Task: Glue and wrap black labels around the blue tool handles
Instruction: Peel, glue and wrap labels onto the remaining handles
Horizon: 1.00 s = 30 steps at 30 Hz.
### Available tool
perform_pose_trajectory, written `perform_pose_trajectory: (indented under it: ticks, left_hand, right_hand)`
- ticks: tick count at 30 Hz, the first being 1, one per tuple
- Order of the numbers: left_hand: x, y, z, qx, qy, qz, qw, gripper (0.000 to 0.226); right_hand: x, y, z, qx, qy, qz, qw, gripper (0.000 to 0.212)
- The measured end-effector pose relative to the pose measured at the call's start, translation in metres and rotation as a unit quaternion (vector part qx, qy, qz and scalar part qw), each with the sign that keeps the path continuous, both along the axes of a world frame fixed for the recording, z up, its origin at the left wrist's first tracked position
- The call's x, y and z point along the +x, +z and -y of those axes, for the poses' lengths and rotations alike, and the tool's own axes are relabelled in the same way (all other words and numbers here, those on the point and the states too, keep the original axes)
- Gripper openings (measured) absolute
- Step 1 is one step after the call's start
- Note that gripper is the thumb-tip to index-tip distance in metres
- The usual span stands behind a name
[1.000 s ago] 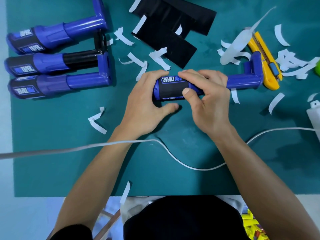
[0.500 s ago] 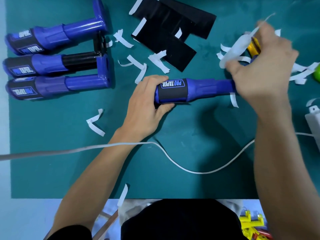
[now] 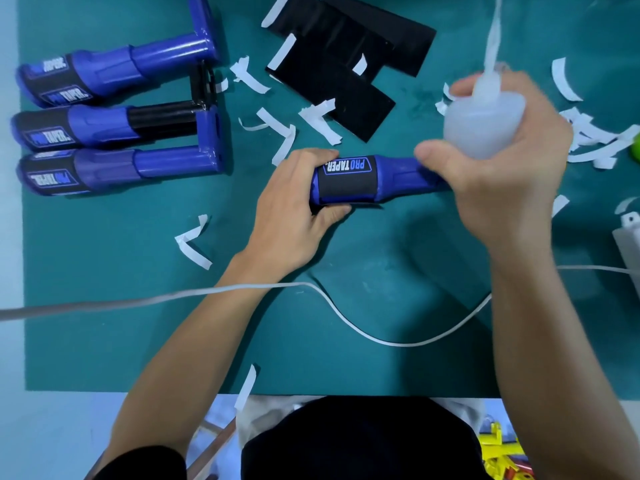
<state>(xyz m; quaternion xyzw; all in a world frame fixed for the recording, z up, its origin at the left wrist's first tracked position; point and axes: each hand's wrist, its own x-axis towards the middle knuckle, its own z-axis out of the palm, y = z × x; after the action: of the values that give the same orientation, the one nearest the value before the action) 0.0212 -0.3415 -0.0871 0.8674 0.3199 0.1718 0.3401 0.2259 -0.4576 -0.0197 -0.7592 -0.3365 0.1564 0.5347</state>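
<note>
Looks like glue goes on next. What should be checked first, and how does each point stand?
1. Left hand grips the blue tool handle: ok.
2. Right hand holds the glue bottle: ok.
3. Nozzle aimed at the handle: not ok, it points away.
4. Nozzle open: cannot tell, blurred.
5. Black labels lie ready beyond the handle: ok.
6. White cable lies apart from the handle: ok.

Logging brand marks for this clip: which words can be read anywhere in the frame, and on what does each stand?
"PRO TAPER": black label on the blue tool handle gripped by the left hand.
"PRO TAPER": softer but legible, on the top handle, middle handle and bottom handle at left.
No text readable on the blurred translucent bottle in the right hand.
</note>
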Motion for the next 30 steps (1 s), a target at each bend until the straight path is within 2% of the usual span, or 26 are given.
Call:
perform_pose_trajectory:
  ticks: [2, 4, 7, 10, 12, 15, 17, 19, 21, 23, 26, 28, 30]
  left_hand:
    - [0.000, -0.001, 0.000, 0.004, -0.001, 0.002, 1.000, 0.066]
    - [0.000, -0.001, -0.001, 0.004, -0.003, 0.003, 1.000, 0.065]
    - [0.000, -0.002, 0.000, 0.003, -0.002, 0.005, 1.000, 0.065]
    - [0.000, -0.001, 0.000, -0.001, -0.001, 0.003, 1.000, 0.064]
    - [0.000, -0.001, 0.000, -0.003, -0.002, 0.003, 1.000, 0.062]
    - [0.000, -0.002, -0.001, -0.008, 0.003, 0.004, 1.000, 0.061]
    - [0.000, -0.003, -0.001, -0.010, 0.003, 0.004, 1.000, 0.062]
    - [0.000, -0.002, -0.001, -0.012, 0.002, 0.001, 1.000, 0.063]
    - [0.000, -0.001, -0.002, -0.017, -0.002, -0.004, 1.000, 0.062]
    - [0.001, 0.000, -0.003, -0.021, -0.006, -0.008, 1.000, 0.060]
    - [0.001, -0.001, -0.003, -0.015, -0.008, -0.014, 1.000, 0.060]
    - [0.001, -0.001, -0.002, -0.015, -0.007, -0.015, 1.000, 0.061]
    - [0.001, -0.001, -0.002, -0.020, -0.006, -0.016, 1.000, 0.061]
  right_hand:
    - [-0.006, 0.000, 0.004, 0.024, 0.045, -0.102, 0.993, 0.029]
    - [-0.008, -0.002, 0.009, 0.019, 0.106, -0.175, 0.979, 0.028]
    - [-0.008, -0.005, 0.011, 0.008, 0.105, -0.188, 0.977, 0.042]
    - [-0.004, -0.007, 0.015, 0.032, 0.090, -0.173, 0.980, 0.040]
    - [-0.001, -0.006, 0.018, 0.061, 0.105, -0.193, 0.974, 0.032]
    - [-0.001, -0.005, 0.017, 0.123, 0.113, -0.335, 0.927, 0.028]
    - [-0.004, -0.006, 0.015, 0.129, 0.087, -0.436, 0.887, 0.027]
    - [-0.006, -0.007, 0.014, 0.117, 0.067, -0.496, 0.858, 0.025]
    - [-0.008, -0.007, 0.013, 0.102, 0.077, -0.501, 0.856, 0.023]
    - [-0.013, -0.007, 0.012, 0.092, 0.088, -0.471, 0.873, 0.027]
    - [-0.019, -0.008, 0.007, 0.111, 0.044, -0.441, 0.889, 0.018]
    - [-0.020, -0.008, 0.004, 0.154, 0.006, -0.476, 0.866, 0.019]
    - [-0.018, -0.007, 0.002, 0.190, -0.026, -0.530, 0.826, 0.014]
